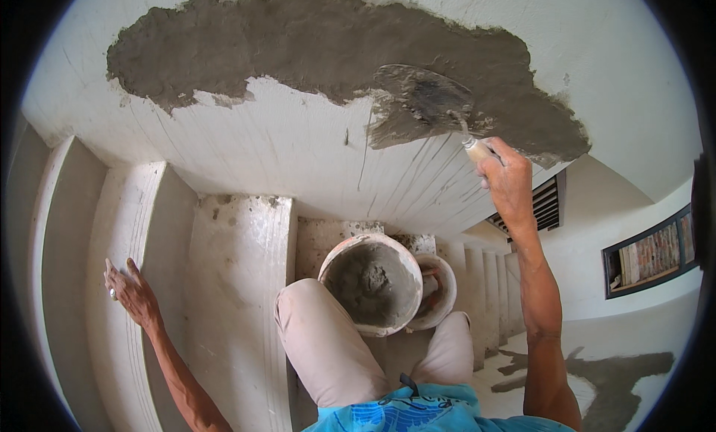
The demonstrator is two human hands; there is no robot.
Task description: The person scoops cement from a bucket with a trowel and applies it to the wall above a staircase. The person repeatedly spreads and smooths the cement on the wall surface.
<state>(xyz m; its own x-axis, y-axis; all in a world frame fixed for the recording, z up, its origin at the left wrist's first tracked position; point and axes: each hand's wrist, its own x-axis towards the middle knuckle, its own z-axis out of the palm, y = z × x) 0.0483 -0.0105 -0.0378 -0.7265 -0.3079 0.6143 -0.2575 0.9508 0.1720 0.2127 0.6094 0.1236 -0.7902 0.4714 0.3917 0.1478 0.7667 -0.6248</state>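
Note:
My right hand is wrapped round the wooden handle of a trowel. The trowel's blade, smeared with mortar, lies against the wall at the lower edge of a wide patch of wet grey mortar. To the left, my left hand rests on a stair step with its fingers stretched out, holding nothing. In front of my knees stands a bucket with grey mortar inside. Beside it on the right is a smaller bucket; its contents are partly hidden.
Pale concrete steps run up to the left, and lower steps go down on the right. Grey mortar splashes mark the pale surface at lower right. A dark-framed opening and a slatted vent are at the right.

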